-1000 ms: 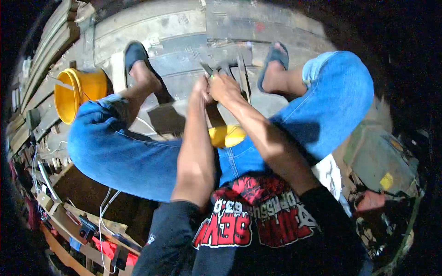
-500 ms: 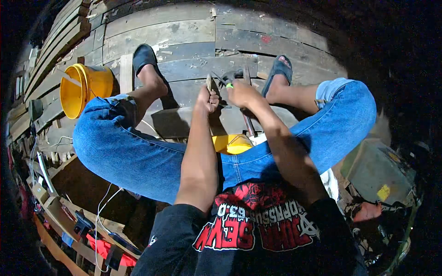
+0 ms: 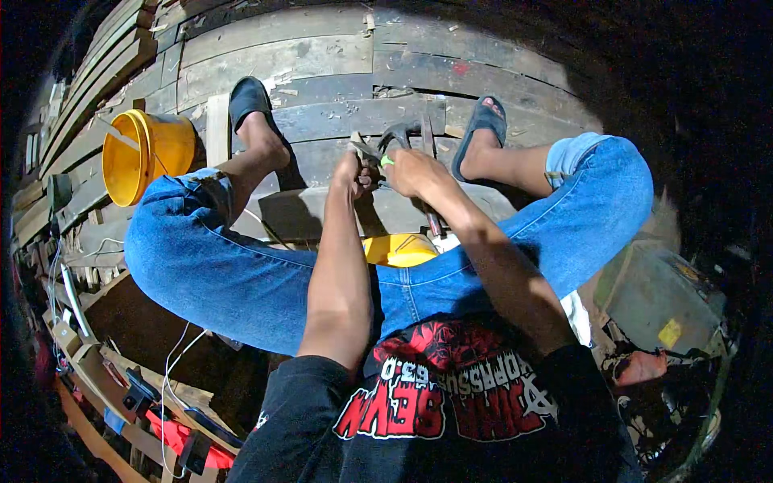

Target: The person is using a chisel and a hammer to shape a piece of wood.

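Note:
My left hand [image 3: 353, 174] is closed round a small pale piece of wood [image 3: 355, 138], whose end stands up past the fingers. From the right, my right hand [image 3: 415, 173] grips a knife with a bright green handle [image 3: 387, 161]. Its grey blade [image 3: 368, 150] lies against or just over the wood; exact contact is too small to tell. Just beyond the right hand is a dark curved tool [image 3: 396, 135], partly covered. A long narrow tool [image 3: 427, 135] runs under my right wrist, its dark reddish handle [image 3: 435, 222] showing nearer me.
Wooden planks [image 3: 322, 56] with scattered shavings make up the floor. A yellow bucket [image 3: 129, 161] lies by my left knee, and another yellow container [image 3: 400, 249] is between my thighs. White cables [image 3: 171, 366] hang at lower left. A greenish box [image 3: 656, 298] stands at right.
Both hands have shifted slightly left. The right hand has come closer to the left, bringing the knife blade across to the piece of wood.

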### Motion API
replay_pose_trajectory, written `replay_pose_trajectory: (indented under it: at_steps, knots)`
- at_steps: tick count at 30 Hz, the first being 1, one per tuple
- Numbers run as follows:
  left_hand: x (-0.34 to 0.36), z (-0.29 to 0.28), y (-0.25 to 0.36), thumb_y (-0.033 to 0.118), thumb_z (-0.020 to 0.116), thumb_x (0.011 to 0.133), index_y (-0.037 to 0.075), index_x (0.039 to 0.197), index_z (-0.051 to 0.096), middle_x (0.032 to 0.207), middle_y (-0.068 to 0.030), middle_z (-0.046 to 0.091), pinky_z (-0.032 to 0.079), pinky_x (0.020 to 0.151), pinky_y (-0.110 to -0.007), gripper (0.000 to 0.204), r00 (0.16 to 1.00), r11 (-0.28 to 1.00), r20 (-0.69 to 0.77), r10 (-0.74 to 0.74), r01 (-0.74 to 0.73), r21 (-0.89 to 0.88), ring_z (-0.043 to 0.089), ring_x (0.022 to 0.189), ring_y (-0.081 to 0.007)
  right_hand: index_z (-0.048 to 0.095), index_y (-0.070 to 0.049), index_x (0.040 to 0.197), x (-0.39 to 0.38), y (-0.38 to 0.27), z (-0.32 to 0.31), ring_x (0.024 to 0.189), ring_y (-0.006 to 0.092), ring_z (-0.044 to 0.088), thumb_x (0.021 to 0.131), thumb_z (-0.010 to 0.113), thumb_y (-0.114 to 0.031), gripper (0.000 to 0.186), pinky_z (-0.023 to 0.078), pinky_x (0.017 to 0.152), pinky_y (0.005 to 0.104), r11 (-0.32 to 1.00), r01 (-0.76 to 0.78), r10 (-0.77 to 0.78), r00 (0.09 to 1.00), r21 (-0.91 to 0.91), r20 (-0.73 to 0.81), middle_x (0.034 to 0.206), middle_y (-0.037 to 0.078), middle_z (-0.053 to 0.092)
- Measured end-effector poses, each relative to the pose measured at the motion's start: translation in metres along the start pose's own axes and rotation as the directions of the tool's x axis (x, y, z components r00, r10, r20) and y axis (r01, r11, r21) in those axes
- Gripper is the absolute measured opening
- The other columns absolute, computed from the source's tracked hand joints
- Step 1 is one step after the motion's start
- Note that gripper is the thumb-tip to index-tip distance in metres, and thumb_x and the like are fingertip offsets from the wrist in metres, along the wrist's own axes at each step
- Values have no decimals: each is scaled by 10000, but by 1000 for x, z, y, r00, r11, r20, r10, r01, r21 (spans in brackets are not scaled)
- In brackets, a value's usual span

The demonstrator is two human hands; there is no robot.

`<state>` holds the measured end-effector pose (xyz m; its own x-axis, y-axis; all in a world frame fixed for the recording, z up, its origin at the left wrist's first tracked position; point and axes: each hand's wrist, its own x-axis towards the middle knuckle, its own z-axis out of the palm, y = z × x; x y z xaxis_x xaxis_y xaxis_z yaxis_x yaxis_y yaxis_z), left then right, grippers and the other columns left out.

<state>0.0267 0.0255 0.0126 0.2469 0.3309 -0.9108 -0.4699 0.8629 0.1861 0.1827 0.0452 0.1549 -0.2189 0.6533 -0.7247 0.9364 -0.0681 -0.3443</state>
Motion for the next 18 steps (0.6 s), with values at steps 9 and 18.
replay_pose_trajectory:
  at_steps: [9, 18]
  knots:
    - [9, -3, -3, 319, 288, 948, 129, 681, 430, 521, -10, 396, 248, 299, -269, 357, 996, 996, -4, 86, -85, 38, 286, 338, -113, 655, 12, 999, -7, -2, -10, 933, 419, 631, 902, 487, -275, 346, 497, 809, 487, 999, 37, -36, 998, -28, 43, 982, 274, 643]
    - [6, 6, -12, 464, 382, 949, 73, 702, 572, 592, -61, 523, 290, 327, -328, 500, 921, 950, -312, 234, -149, 274, 452, 397, -165, 654, 50, 931, -14, -12, -16, 871, 424, 643, 909, 483, -264, 358, 507, 774, 484, 993, 112, -108, 992, -41, 71, 908, 283, 649]
